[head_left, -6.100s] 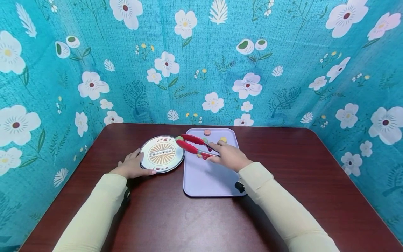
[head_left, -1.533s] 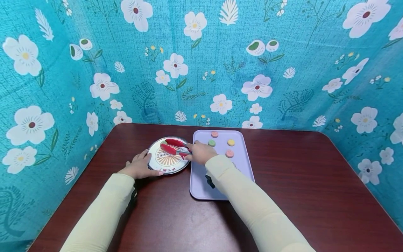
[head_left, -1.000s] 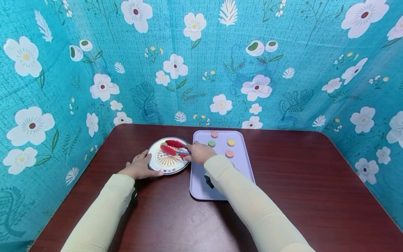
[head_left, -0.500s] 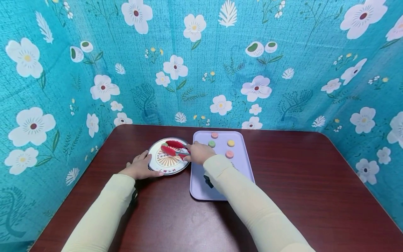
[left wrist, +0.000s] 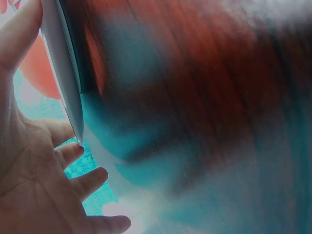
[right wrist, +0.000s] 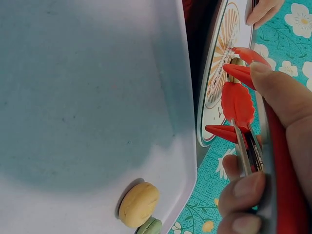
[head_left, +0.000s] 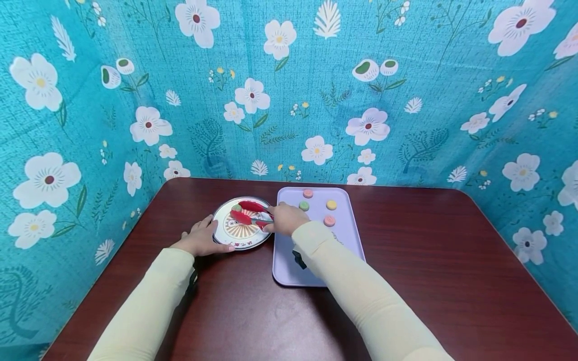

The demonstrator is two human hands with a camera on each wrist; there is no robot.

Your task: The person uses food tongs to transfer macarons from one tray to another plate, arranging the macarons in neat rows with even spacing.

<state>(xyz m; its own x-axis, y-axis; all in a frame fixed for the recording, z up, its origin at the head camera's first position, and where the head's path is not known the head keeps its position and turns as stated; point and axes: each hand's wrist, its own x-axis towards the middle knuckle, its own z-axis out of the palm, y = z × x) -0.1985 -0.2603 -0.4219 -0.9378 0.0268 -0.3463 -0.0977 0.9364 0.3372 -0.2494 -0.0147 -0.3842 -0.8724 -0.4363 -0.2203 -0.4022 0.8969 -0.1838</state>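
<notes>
My right hand point(head_left: 290, 219) grips a pair of red-and-silver tongs point(right wrist: 238, 105), tips low over the white round plate point(head_left: 246, 243). Between the red tips sits a small green macaron-like piece point(head_left: 237, 207); whether the tips still touch it is hard to tell. My left hand point(head_left: 198, 239) lies at the plate's left rim with fingers spread and thumb along the near edge. In the left wrist view the plate's edge point(left wrist: 66, 73) meets the thumb side of the hand point(left wrist: 39, 180), seen palm side.
A lilac tray point(head_left: 289, 265) lies right of the plate, partly under the right forearm. On its far half are a green piece point(head_left: 304, 205), a yellow piece point(head_left: 331, 204), and pink ones point(head_left: 329, 220). A floral curtain point(head_left: 289, 100) stands behind the dark wooden table point(head_left: 406, 240).
Since the oldest frame, the right hand has brought the tongs and green piece leftward from the tray's edge onto the plate. Over the last second, the tongs have hardly moved; the left hand stays put.
</notes>
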